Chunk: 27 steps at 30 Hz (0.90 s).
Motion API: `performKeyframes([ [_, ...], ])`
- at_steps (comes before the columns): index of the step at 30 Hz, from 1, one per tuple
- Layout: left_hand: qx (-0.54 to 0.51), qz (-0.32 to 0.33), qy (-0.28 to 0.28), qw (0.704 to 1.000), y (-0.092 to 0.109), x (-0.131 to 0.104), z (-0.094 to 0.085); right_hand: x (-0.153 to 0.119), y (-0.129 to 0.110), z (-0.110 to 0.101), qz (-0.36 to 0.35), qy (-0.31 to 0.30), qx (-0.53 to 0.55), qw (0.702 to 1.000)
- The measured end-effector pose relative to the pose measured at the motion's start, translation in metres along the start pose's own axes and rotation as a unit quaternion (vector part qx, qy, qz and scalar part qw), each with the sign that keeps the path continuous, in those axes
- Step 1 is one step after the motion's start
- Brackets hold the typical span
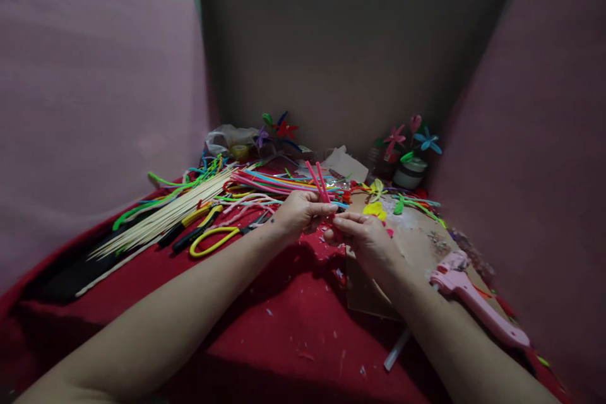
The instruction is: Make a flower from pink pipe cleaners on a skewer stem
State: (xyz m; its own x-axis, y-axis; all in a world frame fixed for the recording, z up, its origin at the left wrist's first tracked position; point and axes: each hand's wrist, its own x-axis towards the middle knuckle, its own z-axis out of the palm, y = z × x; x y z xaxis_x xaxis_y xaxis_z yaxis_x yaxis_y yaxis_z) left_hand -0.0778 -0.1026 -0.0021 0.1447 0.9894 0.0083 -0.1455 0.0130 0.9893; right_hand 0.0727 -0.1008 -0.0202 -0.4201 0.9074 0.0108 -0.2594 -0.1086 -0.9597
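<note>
Two pink pipe cleaner ends stick up, crossing slightly, from between my hands above the middle of the table. My left hand pinches them near their lower part. Close beside it, my right hand has its thumb and fingers closed around the lower part of the same pink pipe cleaners. The fingertips of both hands almost meet, and the exact join between them is hidden. Behind my left hand lies a bundle of pink, red, yellow and blue pipe cleaners.
Wooden skewers, yellow-handled scissors and pliers lie left. A pink glue gun rests right beside a cardboard sheet. Pipe-cleaner flowers and a jar stand at the back. Scraps dot the red cloth.
</note>
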Motion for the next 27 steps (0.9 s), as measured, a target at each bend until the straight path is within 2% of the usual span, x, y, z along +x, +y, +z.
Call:
performKeyframes([
  [7, 0.014, -0.006, 0.003, 1.000, -0.001, 0.001, 0.002, -0.002, -0.002, 0.002, 0.026, -0.001, -0.013, 1.000],
  [20, 0.071, 0.019, 0.023, 0.997, -0.002, -0.002, 0.005, 0.001, 0.002, 0.000, 0.033, 0.012, 0.006, 0.999],
  [27, 0.101, 0.022, 0.039, 0.994, 0.007, -0.008, 0.012, 0.001, 0.001, 0.001, 0.030, 0.022, -0.002, 0.999],
])
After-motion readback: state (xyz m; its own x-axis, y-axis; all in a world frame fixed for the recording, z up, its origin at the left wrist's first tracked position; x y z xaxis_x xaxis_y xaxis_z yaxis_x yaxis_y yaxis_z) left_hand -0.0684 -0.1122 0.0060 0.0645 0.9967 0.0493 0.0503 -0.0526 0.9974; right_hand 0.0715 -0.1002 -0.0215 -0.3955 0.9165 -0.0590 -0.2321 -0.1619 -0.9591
